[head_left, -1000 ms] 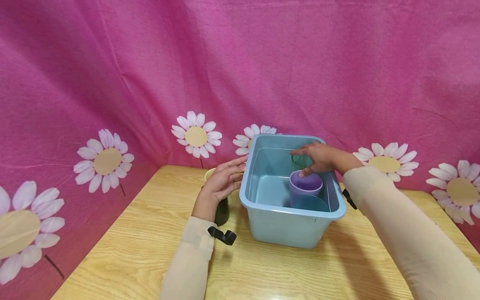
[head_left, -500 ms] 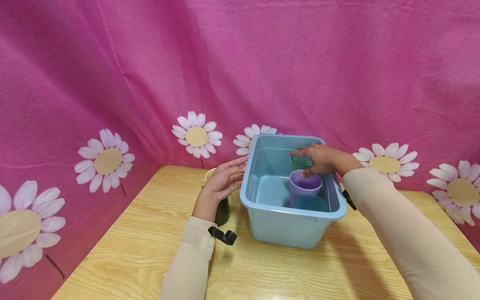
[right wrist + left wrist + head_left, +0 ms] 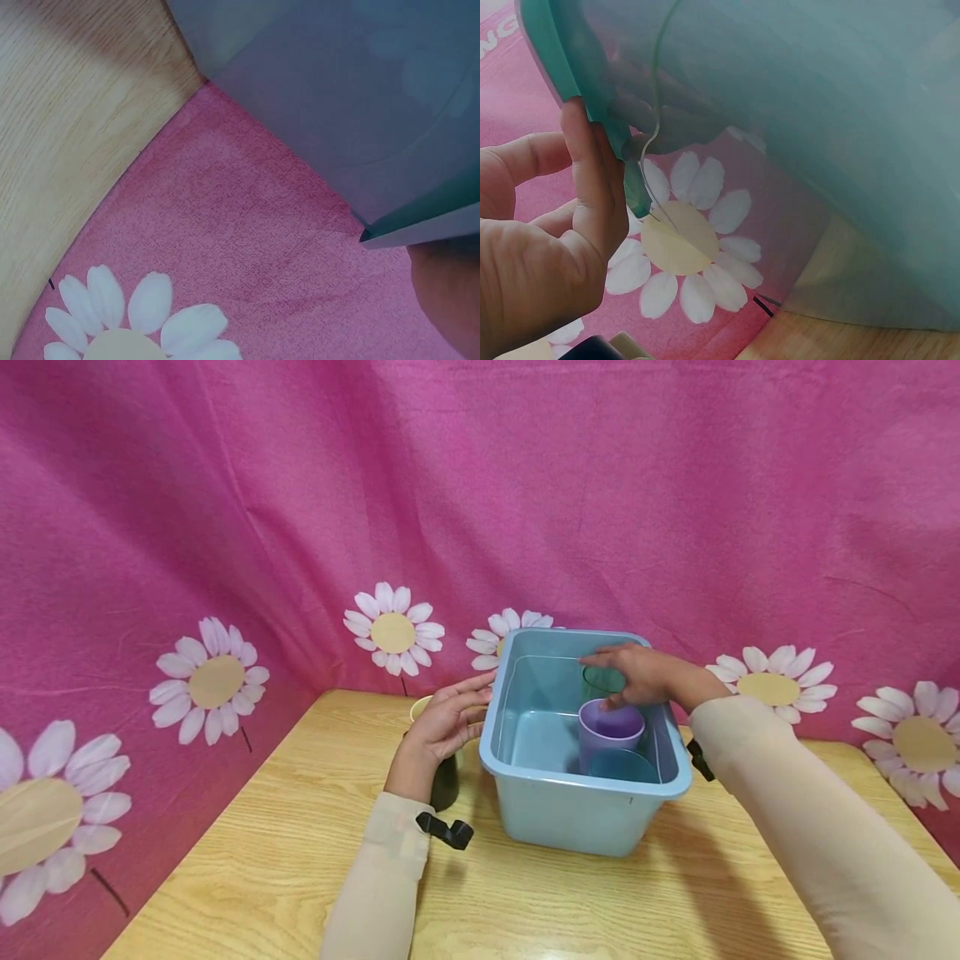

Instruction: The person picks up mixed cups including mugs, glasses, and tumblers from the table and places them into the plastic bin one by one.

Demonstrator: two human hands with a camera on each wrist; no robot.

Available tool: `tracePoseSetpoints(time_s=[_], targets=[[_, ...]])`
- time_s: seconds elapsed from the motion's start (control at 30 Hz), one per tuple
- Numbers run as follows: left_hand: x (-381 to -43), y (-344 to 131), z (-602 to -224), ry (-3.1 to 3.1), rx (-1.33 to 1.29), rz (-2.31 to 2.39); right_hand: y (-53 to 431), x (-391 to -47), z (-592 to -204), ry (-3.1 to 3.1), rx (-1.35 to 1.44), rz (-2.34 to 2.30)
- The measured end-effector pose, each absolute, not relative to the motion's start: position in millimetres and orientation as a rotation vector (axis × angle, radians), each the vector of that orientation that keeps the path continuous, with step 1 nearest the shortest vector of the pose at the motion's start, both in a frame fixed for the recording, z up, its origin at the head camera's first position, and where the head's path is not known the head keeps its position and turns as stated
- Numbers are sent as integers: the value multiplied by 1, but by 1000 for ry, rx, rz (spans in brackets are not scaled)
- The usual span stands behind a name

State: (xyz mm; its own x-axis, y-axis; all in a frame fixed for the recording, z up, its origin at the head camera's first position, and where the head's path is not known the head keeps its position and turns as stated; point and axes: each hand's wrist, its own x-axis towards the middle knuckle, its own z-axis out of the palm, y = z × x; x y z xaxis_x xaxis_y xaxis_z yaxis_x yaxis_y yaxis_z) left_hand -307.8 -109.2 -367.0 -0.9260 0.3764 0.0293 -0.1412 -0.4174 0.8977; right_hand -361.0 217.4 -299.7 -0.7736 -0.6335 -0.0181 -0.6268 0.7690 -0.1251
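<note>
A light blue plastic basin [image 3: 566, 814] stands on the table. Along its right side, inside, are a purple cup [image 3: 609, 745], a green see-through cup [image 3: 604, 682] behind it and a teal cup [image 3: 622, 766] in front. My right hand [image 3: 643, 675] reaches over the right rim, fingers loosely extended above the green cup, thumb near the purple cup's back rim. It grips nothing that I can see. With extended fingers my left hand [image 3: 444, 722] touches the basin's left rim; the left wrist view shows this hand [image 3: 570, 232] against the rim's outer edge.
Partly hidden by my left hand and wrist, a dark object [image 3: 445, 787] and a pale yellow rim [image 3: 418, 707] stand left of the basin. The wooden table [image 3: 262, 860] extends around. A pink cloth [image 3: 465, 485] with daisies hangs behind and at the left.
My right thumb has risen slightly from inside the purple cup to its back rim, and the right hand has lifted a touch. The left hand and basin look unmoved.
</note>
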Motion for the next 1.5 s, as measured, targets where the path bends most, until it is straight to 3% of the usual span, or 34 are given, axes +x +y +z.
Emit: tracePoseSetpoints(time_s=[0.97, 1.5], targets=[[-309, -110, -367, 1475, 291, 2408, 251, -328, -275, 3143, -1041, -453], [-308, -110, -367, 1474, 313, 2398, 294, -307, -291, 3247, -1053, -636]])
